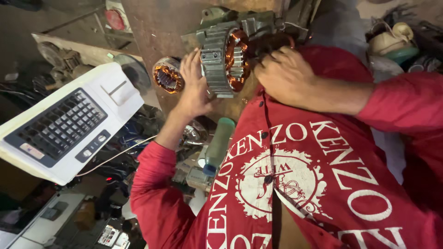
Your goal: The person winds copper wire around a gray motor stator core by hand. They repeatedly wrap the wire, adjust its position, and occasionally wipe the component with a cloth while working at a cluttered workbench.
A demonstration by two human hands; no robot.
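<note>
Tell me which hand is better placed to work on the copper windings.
The right hand: its fingers sit at the motor stator's open end, by the copper windings. The left hand lies flat on its finned side.

A cluttered motor-repair workshop: a ribbed grey metal stator with copper windings [226, 62] sits between the hands, a second copper-wound coil [167, 75] just left, greasy parts beyond.

Small pale rectangular label [31, 151] with a red patch, on the white keypad machine [69, 124], left side. No packages, signs or screens clear enough to call.
</note>
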